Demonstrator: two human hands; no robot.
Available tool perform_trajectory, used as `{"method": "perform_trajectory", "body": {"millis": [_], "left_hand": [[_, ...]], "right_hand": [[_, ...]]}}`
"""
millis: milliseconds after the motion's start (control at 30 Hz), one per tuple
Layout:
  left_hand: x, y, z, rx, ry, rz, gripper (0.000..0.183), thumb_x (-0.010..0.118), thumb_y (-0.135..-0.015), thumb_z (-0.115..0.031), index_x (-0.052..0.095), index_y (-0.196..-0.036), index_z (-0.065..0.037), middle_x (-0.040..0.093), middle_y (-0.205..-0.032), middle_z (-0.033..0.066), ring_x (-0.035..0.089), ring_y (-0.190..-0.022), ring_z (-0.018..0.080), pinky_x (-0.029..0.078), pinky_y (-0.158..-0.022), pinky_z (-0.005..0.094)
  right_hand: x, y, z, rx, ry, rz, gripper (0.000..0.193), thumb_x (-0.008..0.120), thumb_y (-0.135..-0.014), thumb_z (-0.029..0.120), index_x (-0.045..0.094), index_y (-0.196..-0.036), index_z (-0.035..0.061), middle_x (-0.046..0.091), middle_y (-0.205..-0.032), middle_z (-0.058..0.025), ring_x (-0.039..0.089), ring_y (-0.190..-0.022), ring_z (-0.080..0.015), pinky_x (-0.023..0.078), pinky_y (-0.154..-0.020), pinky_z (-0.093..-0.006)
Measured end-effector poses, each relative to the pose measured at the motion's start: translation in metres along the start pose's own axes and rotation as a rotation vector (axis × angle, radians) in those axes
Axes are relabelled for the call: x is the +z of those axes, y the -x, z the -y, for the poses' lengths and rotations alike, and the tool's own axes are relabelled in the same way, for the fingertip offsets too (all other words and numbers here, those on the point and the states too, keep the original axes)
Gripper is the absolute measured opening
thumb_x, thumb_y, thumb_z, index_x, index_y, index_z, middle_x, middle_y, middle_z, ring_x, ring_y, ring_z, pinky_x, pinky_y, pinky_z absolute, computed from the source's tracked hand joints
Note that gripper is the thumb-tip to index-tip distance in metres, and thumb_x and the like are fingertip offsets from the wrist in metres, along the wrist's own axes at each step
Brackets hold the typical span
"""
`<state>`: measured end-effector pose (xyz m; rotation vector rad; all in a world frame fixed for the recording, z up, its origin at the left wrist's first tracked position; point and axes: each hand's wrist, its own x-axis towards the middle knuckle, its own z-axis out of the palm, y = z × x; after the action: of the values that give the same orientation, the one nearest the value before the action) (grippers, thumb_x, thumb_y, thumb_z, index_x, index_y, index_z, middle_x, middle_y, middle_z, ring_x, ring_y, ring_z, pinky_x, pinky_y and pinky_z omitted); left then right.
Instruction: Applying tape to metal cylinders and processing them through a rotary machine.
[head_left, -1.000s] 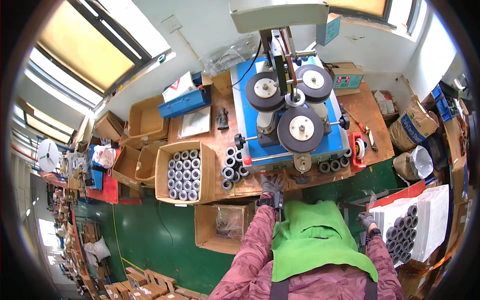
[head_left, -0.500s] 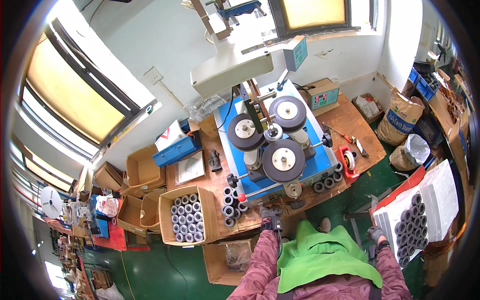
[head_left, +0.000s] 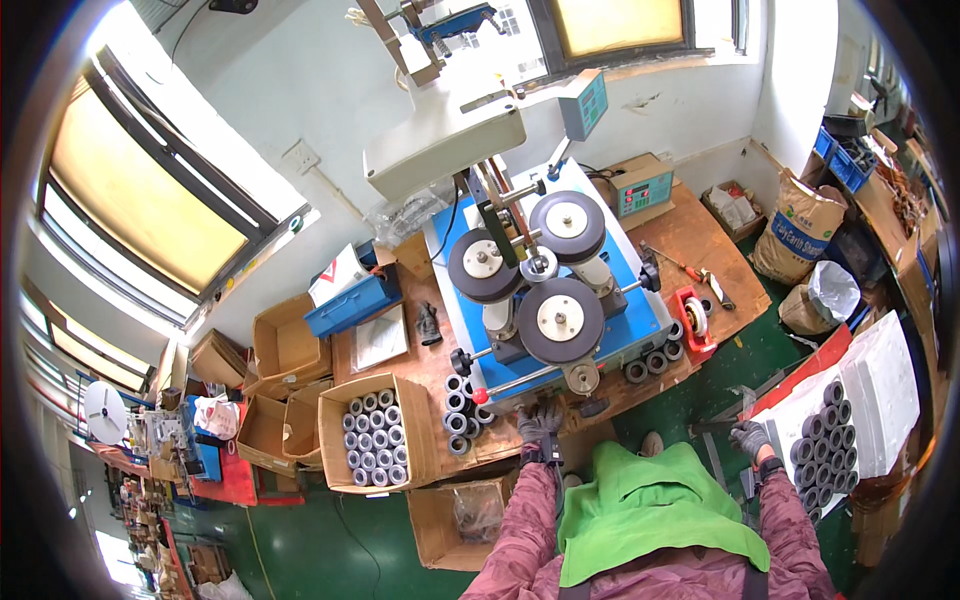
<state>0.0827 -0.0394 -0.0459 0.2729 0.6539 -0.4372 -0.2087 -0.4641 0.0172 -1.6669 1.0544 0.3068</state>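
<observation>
At the table's front edge, below the machine, is my left hand (head_left: 540,420) in a grey glove. Its fingers are spread and nothing shows in them. My right hand (head_left: 749,437), also gloved, hovers left of a white foam sheet (head_left: 879,372) carrying several dark rings (head_left: 825,445). The fingers are curled, and I cannot make out what is in them. In front of me stands a blue-based machine (head_left: 612,345) with three dark discs (head_left: 561,320) around a small central metal part (head_left: 539,264). More dark rings (head_left: 457,420) lie on the table left of my left hand.
An open cardboard box (head_left: 425,440) of upright rings stands on the table's left. Several rings (head_left: 655,362) and a red tape dispenser (head_left: 695,322) sit at its right edge. A control box (head_left: 642,192) stands behind. Another carton (head_left: 430,535) is on the floor.
My right hand has moved up in the picture, farther from the foam sheet's rings. The left hand stays by the table edge, its fingers now more spread. The view has shifted slightly.
</observation>
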Motion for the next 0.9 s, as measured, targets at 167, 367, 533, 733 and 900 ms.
{"method": "perform_trajectory", "body": {"millis": [167, 367, 533, 733, 900], "left_hand": [[0.023, 0.017, 0.008, 0.016, 0.167, -0.19, 0.067, 0.052, -0.079, -0.049, 0.031, -0.131, -0.014, 0.025, -0.141, 0.0114, 0.027, -0.128, 0.0364, 0.024, -0.099, 0.0586], [0.058, 0.082, -0.096, 0.379, -0.674, -0.151, 0.053, 0.055, -0.08, -0.037, 0.043, -0.121, -0.006, 0.042, -0.125, 0.0143, 0.042, -0.115, 0.0337, 0.035, -0.096, 0.0462], [0.145, 0.127, -0.064, 1.335, -1.614, -0.033, 0.048, 0.062, -0.075, -0.023, 0.048, -0.117, -0.005, 0.052, -0.109, 0.0129, 0.05, -0.1, 0.0298, 0.04, -0.086, 0.0372], [0.17, 0.099, -0.07, 1.299, -2.788, 0.06, 0.023, 0.061, -0.071, -0.029, 0.057, -0.085, -0.012, 0.056, -0.083, 0.0063, 0.056, -0.08, 0.0255, 0.046, -0.064, 0.0382], [0.191, 0.098, -0.098, 0.812, -2.965, 0.328, 0.021, 0.062, -0.074, -0.031, 0.065, -0.075, -0.01, 0.061, -0.068, 0.012, 0.061, -0.065, 0.0294, 0.048, -0.057, 0.0403]], "right_hand": [[-0.014, -0.016, 0.017, -0.15, 0.196, 0.007, 0.021, 0.057, -0.082, 0.013, 0.058, -0.098, -0.0014, 0.063, -0.077, -0.0083, 0.059, -0.063, -0.0161, 0.048, -0.059, -0.0294], [-0.004, 0.019, 0.17, -0.353, -0.163, 0.268, 0.022, 0.053, -0.085, 0.014, 0.056, -0.102, -0.0005, 0.062, -0.085, -0.0083, 0.06, -0.071, -0.0154, 0.049, -0.065, -0.0282], [0.057, 0.015, 0.333, -0.805, 0.322, 0.334, 0.033, 0.048, -0.089, 0.026, 0.056, -0.106, -0.0005, 0.06, -0.085, -0.0067, 0.056, -0.074, -0.0122, 0.047, -0.069, -0.026], [0.153, -0.072, 0.431, -1.029, 0.401, 0.431, 0.043, 0.051, -0.08, 0.01, 0.042, -0.122, 0.0039, 0.053, -0.112, -0.0167, 0.052, -0.102, -0.0318, 0.042, -0.087, -0.0358], [0.184, -0.052, 0.451, -0.99, 0.423, 0.425, 0.019, 0.041, -0.09, 0.016, 0.056, -0.099, 0.0094, 0.059, -0.084, -0.0138, 0.059, -0.082, -0.028, 0.047, -0.068, -0.0371]]}}
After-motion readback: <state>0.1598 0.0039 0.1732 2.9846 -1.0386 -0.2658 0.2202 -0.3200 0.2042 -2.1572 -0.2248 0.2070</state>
